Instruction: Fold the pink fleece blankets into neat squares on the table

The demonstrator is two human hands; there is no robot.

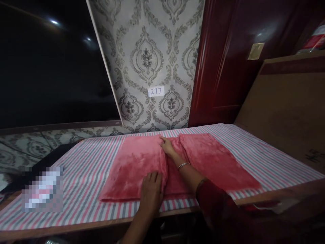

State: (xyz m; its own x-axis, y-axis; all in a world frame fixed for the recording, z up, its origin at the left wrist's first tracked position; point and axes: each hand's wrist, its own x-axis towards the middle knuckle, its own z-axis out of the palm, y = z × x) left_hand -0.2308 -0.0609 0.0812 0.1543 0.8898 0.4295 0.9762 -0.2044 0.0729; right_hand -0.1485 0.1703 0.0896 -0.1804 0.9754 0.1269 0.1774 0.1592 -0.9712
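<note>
A pink plush cloth [208, 159] lies spread on a striped sheet [86, 173], with its left part folded over toward the middle. My left hand [151, 186] rests flat on the near edge of that folded flap. My right hand [167, 146], a bangle on its wrist, presses the far end of the same fold edge. Both hands lie on the cloth with fingers spread, gripping nothing.
The striped surface has a wooden front edge [76, 227]. Patterned wallpaper with a label reading 277 [155, 91] stands behind. A dark screen [50, 67] is at the left, a red door [228, 61] and a brown board [286, 108] at the right.
</note>
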